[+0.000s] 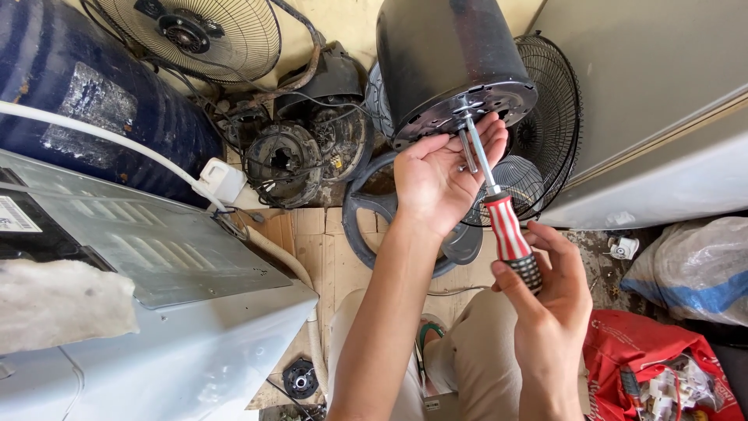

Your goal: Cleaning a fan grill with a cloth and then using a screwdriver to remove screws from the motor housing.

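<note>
My right hand (545,284) grips the red-and-white striped screwdriver (499,214), fingers wrapped; my left hand (440,171), fingers spread, cradles the black cylindrical motor housing (444,54), seemingly touching its shaft.

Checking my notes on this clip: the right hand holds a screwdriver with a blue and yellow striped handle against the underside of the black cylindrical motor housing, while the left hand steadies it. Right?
Not quite. In the head view the screwdriver handle is striped red and white, not blue and yellow. The rest stands: the right hand holds it against the underside of the black cylindrical motor housing, and the left hand steadies it.
</note>
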